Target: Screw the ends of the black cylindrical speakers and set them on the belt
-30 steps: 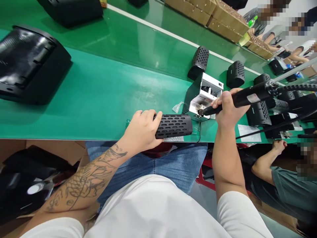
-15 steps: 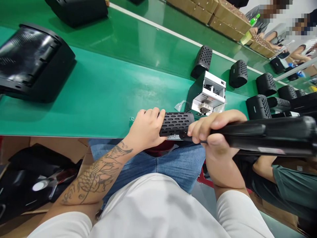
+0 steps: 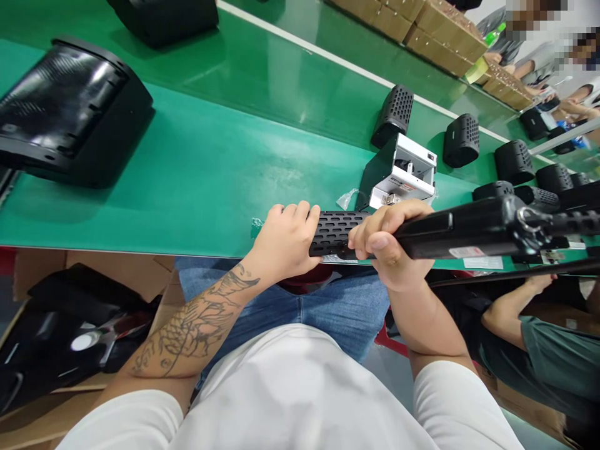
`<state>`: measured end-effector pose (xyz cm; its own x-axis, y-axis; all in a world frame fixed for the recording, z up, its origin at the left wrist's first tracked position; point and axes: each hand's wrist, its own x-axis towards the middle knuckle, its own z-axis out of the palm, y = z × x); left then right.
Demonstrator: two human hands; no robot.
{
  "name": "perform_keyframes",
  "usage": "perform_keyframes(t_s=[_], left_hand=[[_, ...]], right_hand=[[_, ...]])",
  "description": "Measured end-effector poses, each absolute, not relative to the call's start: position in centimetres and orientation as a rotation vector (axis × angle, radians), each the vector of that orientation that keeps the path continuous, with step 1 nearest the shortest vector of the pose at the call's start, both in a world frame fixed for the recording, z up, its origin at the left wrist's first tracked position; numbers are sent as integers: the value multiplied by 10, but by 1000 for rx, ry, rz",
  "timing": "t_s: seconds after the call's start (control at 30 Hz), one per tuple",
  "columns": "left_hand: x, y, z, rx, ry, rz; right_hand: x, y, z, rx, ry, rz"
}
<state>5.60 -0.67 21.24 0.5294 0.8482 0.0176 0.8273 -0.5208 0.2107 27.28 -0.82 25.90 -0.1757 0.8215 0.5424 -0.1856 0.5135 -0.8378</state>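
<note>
My left hand (image 3: 285, 240) is closed round one end of a black perforated cylinder (image 3: 335, 230), held level at the near edge of the green belt (image 3: 201, 169). My right hand (image 3: 391, 244) is wrapped round the front of a black electric screwdriver (image 3: 462, 234), whose tip is against the cylinder's right end; the tip itself is hidden by my fingers. The screwdriver's body runs off to the right, where a coiled cable joins it. Just behind my hands stands a small white screw feeder (image 3: 404, 174).
Several black perforated housings (image 3: 462, 139) stand in a row along the belt to the right. A large black casing (image 3: 70, 109) lies at far left. Cardboard boxes (image 3: 435, 31) line the far side. A carton of black parts (image 3: 60, 331) sits below left. A seated person (image 3: 539, 337) is at right.
My right hand brought the screwdriver from the screw feeder down to the cylinder's right end. My left hand kept hold of the cylinder, almost still.
</note>
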Motion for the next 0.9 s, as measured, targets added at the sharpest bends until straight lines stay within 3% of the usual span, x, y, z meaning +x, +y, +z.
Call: perform_keyframes(t_s=[0.67, 0.8, 0.9], left_hand=[[56, -8, 211, 2610, 1425, 159], [53, -8, 206, 2606, 1434, 213], [52, -8, 199, 2597, 1438, 299]], right_hand=[[279, -11, 240, -745, -1600, 1158], [277, -13, 253, -677, -1555, 1076], [295, 8, 270, -629, -1374, 789]])
